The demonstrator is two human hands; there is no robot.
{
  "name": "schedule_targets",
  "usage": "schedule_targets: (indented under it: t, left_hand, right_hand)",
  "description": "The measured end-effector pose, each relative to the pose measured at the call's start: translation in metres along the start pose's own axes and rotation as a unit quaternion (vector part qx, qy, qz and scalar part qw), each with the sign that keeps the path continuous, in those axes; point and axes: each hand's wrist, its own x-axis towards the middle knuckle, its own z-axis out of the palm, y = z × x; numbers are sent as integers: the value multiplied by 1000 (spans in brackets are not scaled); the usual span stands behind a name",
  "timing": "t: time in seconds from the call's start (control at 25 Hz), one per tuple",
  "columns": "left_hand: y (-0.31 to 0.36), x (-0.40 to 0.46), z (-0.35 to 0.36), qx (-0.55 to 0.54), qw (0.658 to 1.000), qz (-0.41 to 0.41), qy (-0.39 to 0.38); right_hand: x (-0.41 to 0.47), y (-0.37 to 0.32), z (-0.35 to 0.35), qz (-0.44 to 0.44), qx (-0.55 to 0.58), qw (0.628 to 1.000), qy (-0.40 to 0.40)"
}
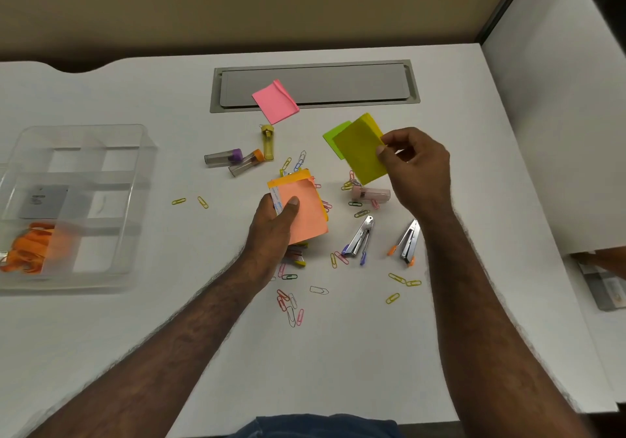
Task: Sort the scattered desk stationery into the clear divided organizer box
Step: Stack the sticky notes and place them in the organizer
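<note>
Head view, sole view; all places given from the clear divided organizer box (72,207), which stood at the left edge of the tabletop (135,336).

- Organizer box: one near compartment held orange items (28,251), blurred and not identifiable; a grey card (42,200) lay in a middle compartment. Other compartments appeared unfilled.
- Left hand (274,224): right of the box, near mid-tabletop. Fingers curled under and thumb pressed on top of a stack of sticky notes (305,210), salmon sheet uppermost, yellow pad edges beneath. The stack seemed held as a gathering pile, so loose notes could go to the box in one trip.
- Right hand (416,166): farther right. Thumb and fingertips pinched the edge of yellow-green notes (360,149), with a brighter green sheet behind. An edge pinch likely kept the sheets flat for laying on the stack.
- Pink note pad (276,100): beyond the stack, overlapping the grey cable hatch (315,85); not yet collected.
- Three small lead tubes (244,158) (purple, orange and yellow caps): between box and stack, lying loose.
- Pink tube (371,193): just below the yellow-green notes.
- Two staple removers (382,241): right of the stack, on the near side, apart from each other.
- Paper clips (291,305): coloured, scattered around and under the stack; two yellow ones lay nearest the box.

Judgement: sorting was at an early stage; notes were the category in hand.
</note>
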Motion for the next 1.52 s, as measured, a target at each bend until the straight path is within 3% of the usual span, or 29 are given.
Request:
schedule_targets:
  t: [0.2, 0.4, 0.52, 0.68, 0.88, 1.12, 1.52]
  left_hand:
    - [0, 6, -3, -12, 999, 26, 21]
    - [3, 6, -2, -19, 999, 18, 18]
    - [-4, 10, -5, 1, 998, 51, 29]
    - [-8, 11, -12, 20, 998, 43, 50]
    - [-12, 8, -20, 30, 997, 33, 65]
    - [-17, 6, -36, -3, 997, 16, 77]
    - [-26, -7, -71, -33, 995, 21, 89]
  right_hand:
    - [-23, -8, 27, 139, 198, 962, -123]
    - [-49, -13, 58, 179, 179, 946, -203]
    - [-52, -21, 64, 148, 117, 948, -258]
    - [-9, -10, 63, 125, 46, 973, -188]
    - [63, 33, 71, 79, -162, 981, -67]
    - [87, 45, 86, 101, -261, 955, -98]
    - [51, 13, 100, 169, -288, 939, -79]
